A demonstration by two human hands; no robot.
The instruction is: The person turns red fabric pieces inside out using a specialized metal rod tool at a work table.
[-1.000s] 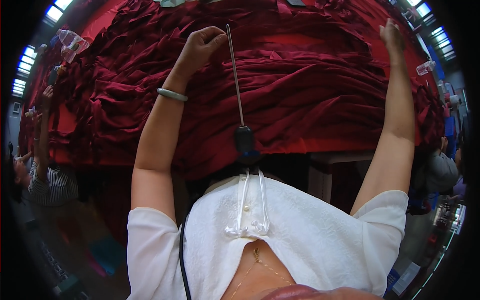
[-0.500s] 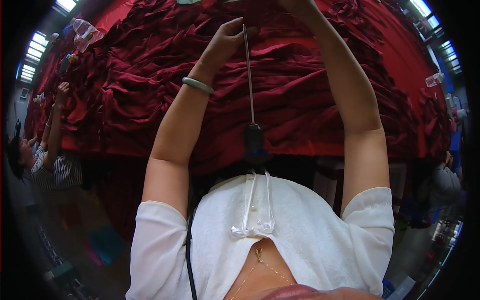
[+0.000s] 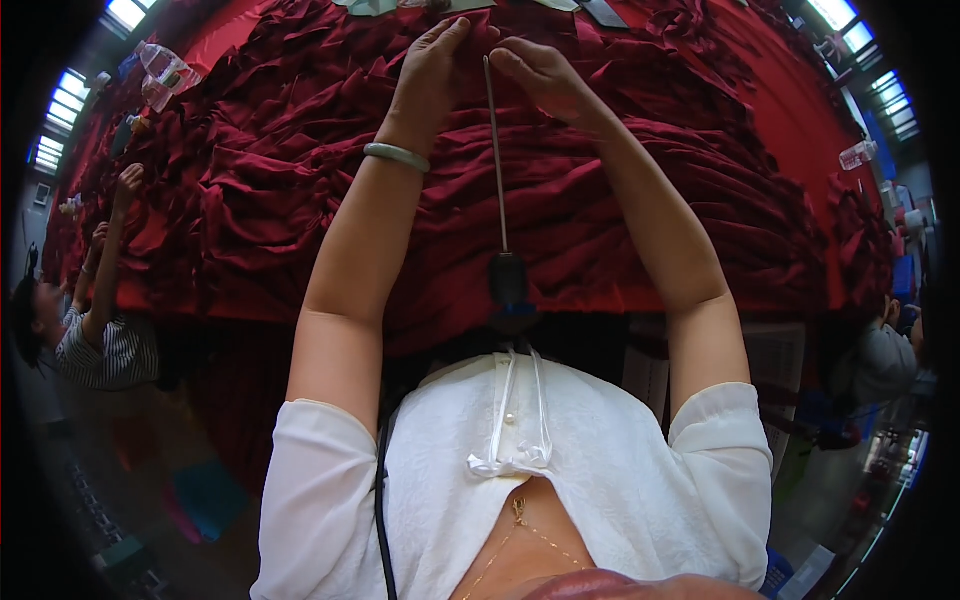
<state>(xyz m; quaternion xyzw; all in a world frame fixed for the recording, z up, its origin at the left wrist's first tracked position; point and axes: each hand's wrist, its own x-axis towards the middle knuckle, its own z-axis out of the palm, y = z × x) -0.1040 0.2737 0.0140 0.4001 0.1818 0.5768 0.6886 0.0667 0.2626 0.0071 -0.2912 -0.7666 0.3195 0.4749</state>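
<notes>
My left hand (image 3: pixel 430 72), with a pale bangle (image 3: pixel 397 157) on its wrist, is raised over a heap of dark red fabric (image 3: pixel 300 185). Its fingers point away and are pressed together. My right hand (image 3: pixel 545 78) faces it, fingers pinched beside the tip of a thin metal rod (image 3: pixel 499 165). The rod rises from a black handle-like base (image 3: pixel 507 275) at the table's near edge. Whatever lies between my fingers blends into the dark red cloth behind, so I cannot make it out.
Fabric pieces cover most of the red table (image 3: pixel 775 120). Clear plastic bottles (image 3: pixel 168 70) stand at far left, another bottle (image 3: pixel 858 155) at right. Pale items (image 3: pixel 370 7) lie at the far edge. A person in a striped top (image 3: pixel 112 350) works at left, another person (image 3: pixel 880 365) at right.
My right hand has come down and left to the rod's tip. My left hand has turned and shifted slightly up and left, off the rod. The dark red cloth seen between them no longer stands out.
</notes>
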